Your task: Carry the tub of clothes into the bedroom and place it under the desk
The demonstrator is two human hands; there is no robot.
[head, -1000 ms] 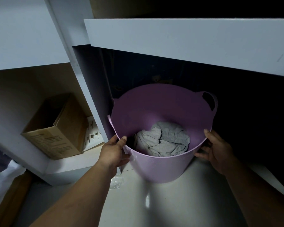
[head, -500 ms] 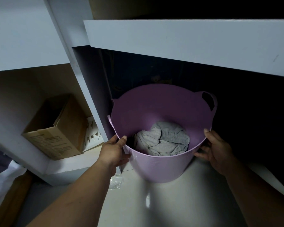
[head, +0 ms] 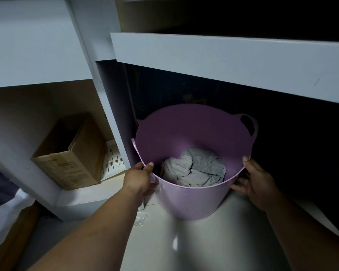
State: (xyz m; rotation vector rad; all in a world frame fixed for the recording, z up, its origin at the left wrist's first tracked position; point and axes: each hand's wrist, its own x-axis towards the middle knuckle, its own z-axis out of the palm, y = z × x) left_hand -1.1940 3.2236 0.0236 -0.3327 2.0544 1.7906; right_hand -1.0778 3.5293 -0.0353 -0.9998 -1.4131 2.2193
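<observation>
A lilac plastic tub stands on the pale glossy floor, its far half in the dark space beneath the white counter. Crumpled grey clothes lie in the bottom of the tub. A looped handle rises from its far right rim. The left hand has its thumb over the near left rim and its fingers against the outer wall, a grip grasping the tub. The right hand holds the near right rim the same way, thumb on top, fingers spread on the wall below. To the left of the tub, past a white upright panel, a low shelf carries an open cardboard box with a white perforated item just beside it. A small clear plastic scrap lies on the floor by the tub's near left side.
</observation>
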